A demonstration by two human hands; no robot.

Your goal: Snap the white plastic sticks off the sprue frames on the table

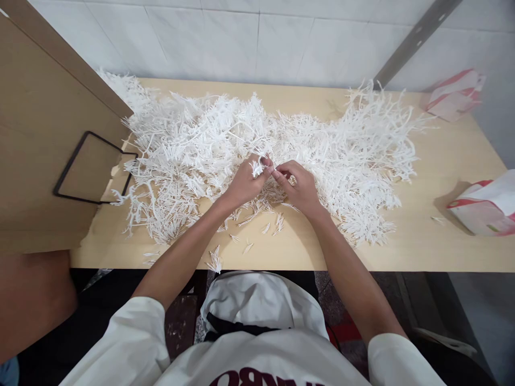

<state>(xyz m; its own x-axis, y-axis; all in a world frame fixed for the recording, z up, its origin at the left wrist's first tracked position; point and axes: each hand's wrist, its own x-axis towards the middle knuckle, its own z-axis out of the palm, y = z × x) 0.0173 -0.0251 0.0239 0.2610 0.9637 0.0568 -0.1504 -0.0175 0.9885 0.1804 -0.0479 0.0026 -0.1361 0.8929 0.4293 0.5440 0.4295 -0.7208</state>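
Before me a wide heap of white branching plastic pieces is spread over a pale wooden table. My left hand is closed around a small white branched sprig, whose tips stick out between thumb and fingers. Close beside it, the thumb and fingertips of my right hand are pinched together where the two hands meet. Whatever the right fingertips grip is too small to make out. Several loose sprigs lie on the table just below my hands, and one sprig rests at the front edge.
A brown cardboard panel stands at the left, with a black wire frame against it. Two red-and-white packets sit at the right. Behind the table are a tiled wall and a metal post. Part of another person shows at lower left.
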